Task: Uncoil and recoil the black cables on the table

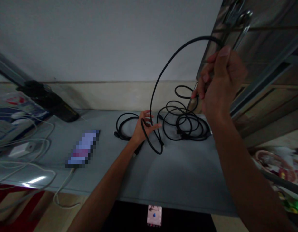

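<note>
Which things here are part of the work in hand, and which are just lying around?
In hand:
- black cable, held up in the right hand, looping past the left hand
- probably the coiled black cables behind

Lying about:
- phone
- white adapter
- black object at far left

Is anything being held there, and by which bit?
The right hand grips the black cable by its raised upper part. Whether the left hand grips it too is unclear.

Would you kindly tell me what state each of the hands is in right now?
Left hand: open, with the black cable looping across it.
Right hand: closed, holding the same black cable up.
</note>
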Action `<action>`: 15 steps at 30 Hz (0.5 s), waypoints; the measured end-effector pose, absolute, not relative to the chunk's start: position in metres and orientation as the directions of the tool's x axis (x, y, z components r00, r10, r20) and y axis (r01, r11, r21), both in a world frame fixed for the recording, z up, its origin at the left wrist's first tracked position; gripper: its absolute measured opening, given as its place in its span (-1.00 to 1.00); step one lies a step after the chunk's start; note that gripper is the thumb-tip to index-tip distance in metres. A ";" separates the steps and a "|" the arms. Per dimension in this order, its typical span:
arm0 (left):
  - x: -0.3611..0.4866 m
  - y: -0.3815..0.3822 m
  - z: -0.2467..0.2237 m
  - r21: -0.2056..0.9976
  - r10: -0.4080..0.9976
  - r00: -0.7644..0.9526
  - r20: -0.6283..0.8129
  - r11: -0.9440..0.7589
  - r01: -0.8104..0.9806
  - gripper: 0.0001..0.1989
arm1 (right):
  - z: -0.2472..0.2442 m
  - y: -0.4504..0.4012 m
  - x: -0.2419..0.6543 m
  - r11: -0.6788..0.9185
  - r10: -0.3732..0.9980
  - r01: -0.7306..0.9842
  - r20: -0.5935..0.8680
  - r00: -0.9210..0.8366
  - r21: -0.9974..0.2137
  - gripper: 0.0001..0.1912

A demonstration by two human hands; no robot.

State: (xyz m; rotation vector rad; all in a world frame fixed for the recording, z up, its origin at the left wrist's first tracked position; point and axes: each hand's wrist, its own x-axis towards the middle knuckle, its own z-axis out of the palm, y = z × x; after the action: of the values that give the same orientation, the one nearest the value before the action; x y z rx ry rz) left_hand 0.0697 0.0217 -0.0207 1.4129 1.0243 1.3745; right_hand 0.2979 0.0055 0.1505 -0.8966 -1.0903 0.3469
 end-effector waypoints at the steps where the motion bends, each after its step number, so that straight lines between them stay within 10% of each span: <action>1: 0.070 0.021 -0.022 0.959 0.959 0.042 0.281 -0.282 0.016 -0.13 | 0.150 0.006 0.297 0.622 0.636 0.167 0.618 0.462 -0.765 -0.49; 15: 0.074 0.017 -0.034 0.904 0.924 0.096 0.370 -0.382 0.195 -0.05 | 0.148 -0.002 0.294 0.594 0.732 0.085 0.581 0.355 -0.800 -0.46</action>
State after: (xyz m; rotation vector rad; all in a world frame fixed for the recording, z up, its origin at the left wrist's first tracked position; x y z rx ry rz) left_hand 0.0735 0.0172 -0.0343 1.6832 1.1119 1.3377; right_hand 0.2944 -0.0021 0.1479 -0.8637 -1.1518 0.4927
